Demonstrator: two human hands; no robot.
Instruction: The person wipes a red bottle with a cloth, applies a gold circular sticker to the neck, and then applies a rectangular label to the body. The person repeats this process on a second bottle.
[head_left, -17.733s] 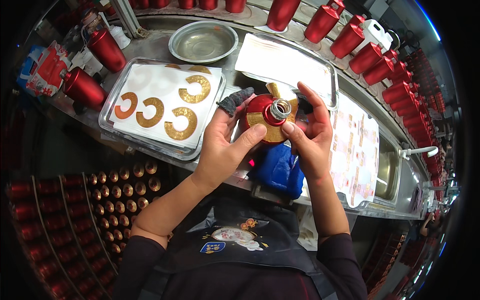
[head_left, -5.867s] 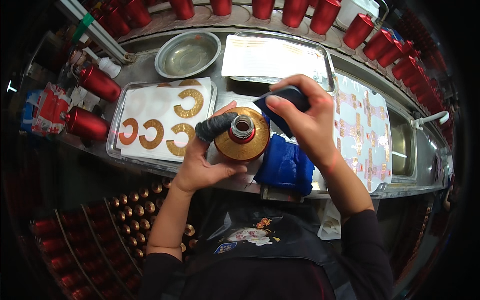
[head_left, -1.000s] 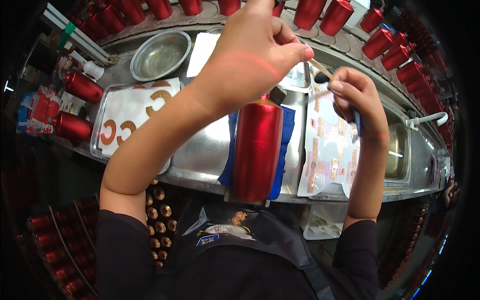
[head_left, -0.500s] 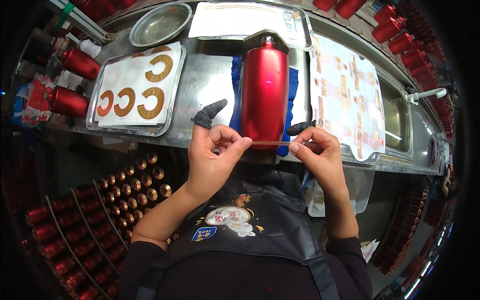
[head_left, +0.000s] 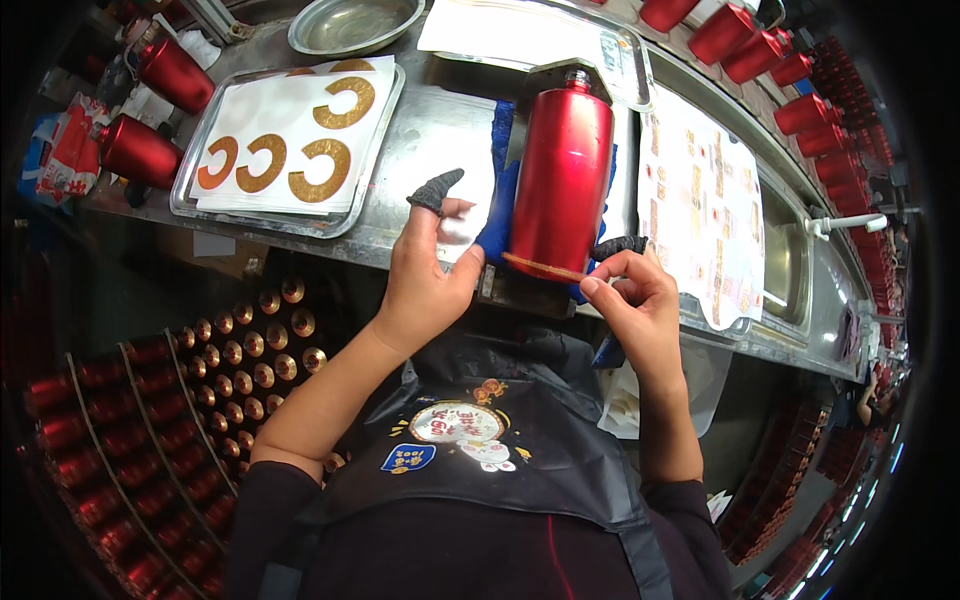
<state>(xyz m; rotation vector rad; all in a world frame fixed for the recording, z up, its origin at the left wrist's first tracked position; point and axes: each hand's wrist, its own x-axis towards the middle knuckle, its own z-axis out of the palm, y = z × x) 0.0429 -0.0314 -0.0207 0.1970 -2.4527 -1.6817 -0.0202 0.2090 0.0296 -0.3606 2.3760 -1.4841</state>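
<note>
A glossy red bottle (head_left: 562, 180) lies on a blue cloth (head_left: 497, 215) at the counter's front edge, neck pointing away from me. Across its near end runs a thin gold strip (head_left: 545, 268); whether it sticks or only rests there I cannot tell. My right hand (head_left: 640, 300) pinches the strip's right end between thumb and finger. Just off the strip's left end, my left hand (head_left: 428, 280) is open, thumb and fingers apart. A black finger cot covers one finger of each hand.
Left, a metal tray (head_left: 345, 215) holds white sheets with gold C-shaped decals (head_left: 320, 170). Right lies a decal sheet (head_left: 700, 200) beside a sink (head_left: 790, 250). A metal bowl (head_left: 355, 25) stands behind. Racked red bottles (head_left: 110, 420) fill the lower left.
My left hand has let go of the strip and moved away from it. The strip now slants across the bottle's near end. The view has shifted slightly.
</note>
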